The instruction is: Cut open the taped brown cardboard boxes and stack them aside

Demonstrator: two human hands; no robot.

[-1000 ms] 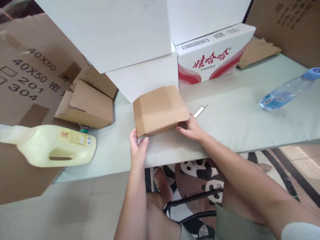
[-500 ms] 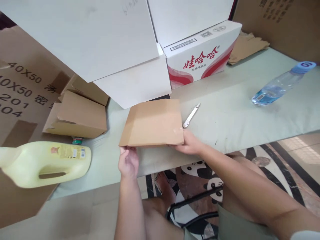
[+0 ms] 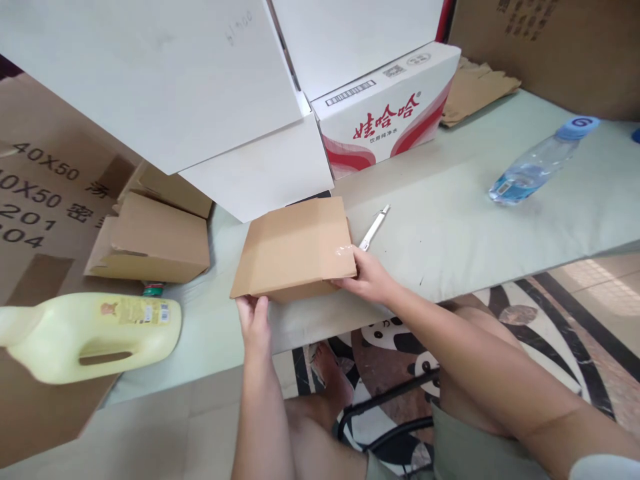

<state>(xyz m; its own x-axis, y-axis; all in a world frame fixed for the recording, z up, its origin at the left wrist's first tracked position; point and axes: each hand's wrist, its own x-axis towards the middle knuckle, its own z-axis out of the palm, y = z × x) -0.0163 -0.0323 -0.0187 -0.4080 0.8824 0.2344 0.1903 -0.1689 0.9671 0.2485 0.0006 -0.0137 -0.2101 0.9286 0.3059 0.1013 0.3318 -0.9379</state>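
Note:
A brown cardboard box (image 3: 295, 247) rests on the cloth-covered table, its flat lid facing up and a strip of its front side showing. My left hand (image 3: 254, 321) grips the near left corner, with the thumb at the front and the other fingers partly hidden under the lid's edge. At the near right corner my right hand (image 3: 367, 277) is closed on the box, its fingers partly hidden below. Shiny clear tape shows on the lid beside it. Just right of the box lies a white utility knife (image 3: 375, 227).
White cartons (image 3: 265, 167) stand behind the box, one with red print (image 3: 385, 127). On the left are small cardboard boxes (image 3: 155, 240) and a pale yellow jug (image 3: 125, 333) lying on its side. A water bottle (image 3: 537, 167) lies at right, near flattened cardboard (image 3: 475, 90).
The box's front side shows more below the lid. My left hand has shifted slightly at its corner, its thumb now against the front. The camera view has turned a little.

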